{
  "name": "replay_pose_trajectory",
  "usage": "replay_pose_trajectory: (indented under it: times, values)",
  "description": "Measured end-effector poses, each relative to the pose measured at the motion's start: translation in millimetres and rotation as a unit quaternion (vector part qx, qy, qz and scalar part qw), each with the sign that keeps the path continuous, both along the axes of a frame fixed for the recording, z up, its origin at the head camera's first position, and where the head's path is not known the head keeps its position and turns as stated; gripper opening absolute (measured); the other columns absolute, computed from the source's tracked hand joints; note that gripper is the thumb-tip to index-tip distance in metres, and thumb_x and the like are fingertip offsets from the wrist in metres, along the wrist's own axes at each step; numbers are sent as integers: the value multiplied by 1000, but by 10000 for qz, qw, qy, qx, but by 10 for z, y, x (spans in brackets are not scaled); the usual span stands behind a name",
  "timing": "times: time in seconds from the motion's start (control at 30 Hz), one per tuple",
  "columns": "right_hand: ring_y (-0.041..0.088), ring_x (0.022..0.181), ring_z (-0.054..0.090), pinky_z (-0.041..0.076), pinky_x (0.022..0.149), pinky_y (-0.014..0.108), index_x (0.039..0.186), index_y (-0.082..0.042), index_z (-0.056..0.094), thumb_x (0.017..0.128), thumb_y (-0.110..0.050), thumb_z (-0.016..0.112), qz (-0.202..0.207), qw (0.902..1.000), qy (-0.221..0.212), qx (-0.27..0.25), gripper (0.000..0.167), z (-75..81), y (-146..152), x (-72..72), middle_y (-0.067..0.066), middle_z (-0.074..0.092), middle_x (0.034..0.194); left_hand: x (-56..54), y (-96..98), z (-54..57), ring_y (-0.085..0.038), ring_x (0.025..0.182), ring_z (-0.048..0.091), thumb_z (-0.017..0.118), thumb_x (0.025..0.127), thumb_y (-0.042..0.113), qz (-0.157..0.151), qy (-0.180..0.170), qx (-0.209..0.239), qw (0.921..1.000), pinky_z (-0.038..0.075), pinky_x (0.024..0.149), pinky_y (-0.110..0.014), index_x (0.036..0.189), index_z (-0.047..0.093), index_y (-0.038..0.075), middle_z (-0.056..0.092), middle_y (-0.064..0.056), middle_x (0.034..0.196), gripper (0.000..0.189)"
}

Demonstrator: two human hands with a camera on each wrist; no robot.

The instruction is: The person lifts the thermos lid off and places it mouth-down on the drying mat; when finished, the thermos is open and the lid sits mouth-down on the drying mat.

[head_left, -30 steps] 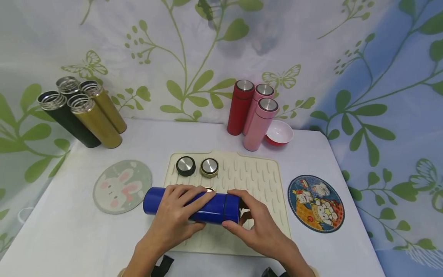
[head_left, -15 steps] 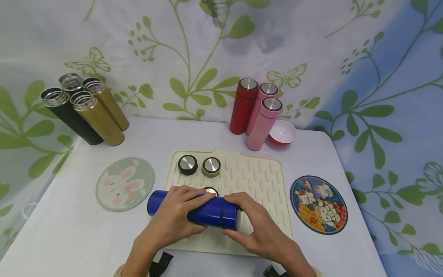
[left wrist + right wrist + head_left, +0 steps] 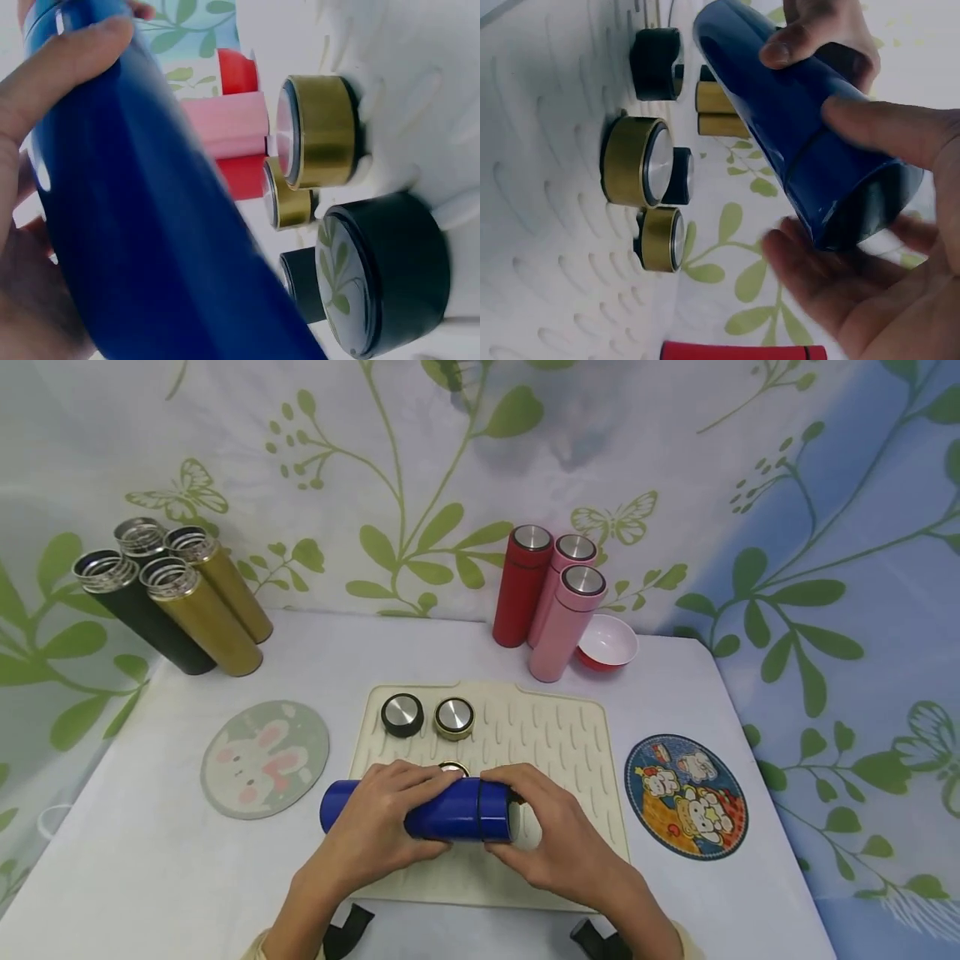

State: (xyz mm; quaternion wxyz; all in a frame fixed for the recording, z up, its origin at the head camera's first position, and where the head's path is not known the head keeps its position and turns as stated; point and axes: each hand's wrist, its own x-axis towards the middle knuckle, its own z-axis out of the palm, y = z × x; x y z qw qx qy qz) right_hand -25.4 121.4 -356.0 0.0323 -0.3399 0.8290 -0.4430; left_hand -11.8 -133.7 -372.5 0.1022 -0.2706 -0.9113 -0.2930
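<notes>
Both hands hold a blue thermos bottle (image 3: 438, 810) on its side above the cream ridged mat (image 3: 555, 752). My left hand (image 3: 382, 818) grips the body, its thumb (image 3: 90, 56) lying along the blue surface. At the right end my right hand (image 3: 547, 827) has thumb and fingers around the blue lid (image 3: 495, 810), with the lid's end facing the palm. A seam separates lid and body. Beyond the bottle, a dark cap (image 3: 402, 716) and a gold cap (image 3: 453, 718) sit on the mat; another gold cap (image 3: 326, 131) is mostly hidden in the head view.
Several lidless dark and gold bottles (image 3: 210, 618) stand back left. A red bottle (image 3: 521, 589) and pink ones (image 3: 566, 627) stand at the back beside a bowl (image 3: 607, 643). A rabbit mat (image 3: 264, 760) lies left, a cartoon mat (image 3: 686, 797) right.
The blue bottle has shifted slightly and is closer to level than half a second ago. The right hand's fingers have changed position around its lid; the left hand keeps its grip.
</notes>
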Motion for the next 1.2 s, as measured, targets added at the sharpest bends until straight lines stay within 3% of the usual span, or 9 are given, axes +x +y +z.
replay_pose_trajectory:
  times: [0.1,0.23,0.3,0.37,0.43,0.67,0.93,1.1,1.2]
  values:
    - [16,103,62,58,76,32,138,-26,52,82,-29,85,-396,9936,-1054,-111,65,2,-3,-29,-5,61,125,6,16,-27,-20,111,60,97,59,37,126,419,-166,9989,46,88,-44,135,65,22,68,0,122,84]
    - [21,86,66,59,60,36,132,-21,57,92,-37,73,-758,9670,-2412,-319,46,-1,-39,-70,6,65,113,-5,33,-52,-24,111,59,97,59,37,180,837,-367,9957,46,88,-47,135,65,21,67,-3,122,84]
    - [25,82,68,59,58,40,130,-14,58,94,-34,71,-757,9542,-2856,-459,43,-14,-48,-84,12,65,111,-10,40,-69,-24,110,59,97,58,37,160,927,-432,9946,46,88,-47,135,65,21,67,-3,122,85]
    - [26,80,69,59,58,40,129,-10,58,94,-30,72,-700,9492,-3017,-560,43,-32,-44,-87,15,65,108,-11,46,-76,-24,108,60,97,58,38,139,955,-463,9943,47,87,-47,135,65,22,68,-3,121,85]
    - [25,80,68,59,62,39,128,-11,59,92,-29,74,-672,9556,-2809,-585,43,-53,-34,-82,12,65,106,-19,49,-80,-23,107,60,97,59,38,130,948,-469,9943,47,87,-47,134,65,22,68,-2,120,84]
    - [16,96,61,56,76,34,136,-28,53,84,-28,83,-366,9908,-1220,-464,61,-105,-47,-42,-8,62,119,-31,9,-55,-21,105,63,98,56,36,182,713,-366,9966,48,89,-44,131,68,22,70,-1,117,82]
    - [25,126,52,48,101,38,140,-16,55,75,-2,87,-164,9972,59,-728,74,-113,-92,13,4,52,138,-29,-1,-32,-20,107,62,98,56,36,245,555,-252,9978,47,90,-43,131,68,22,70,-1,118,82]
    - [24,123,54,53,93,38,143,-16,51,79,-7,85,-184,9985,46,-523,73,-72,-75,-10,5,51,140,-33,9,-34,-22,108,62,98,57,36,274,697,-237,9969,48,88,-45,134,66,21,69,-2,118,85]
    - [20,107,63,58,75,34,147,-19,44,88,-22,79,-405,9951,-837,-346,68,-32,-67,-52,7,57,133,-33,32,-37,-25,109,60,98,57,36,278,988,-344,9941,47,87,-46,136,64,22,67,-3,120,87]
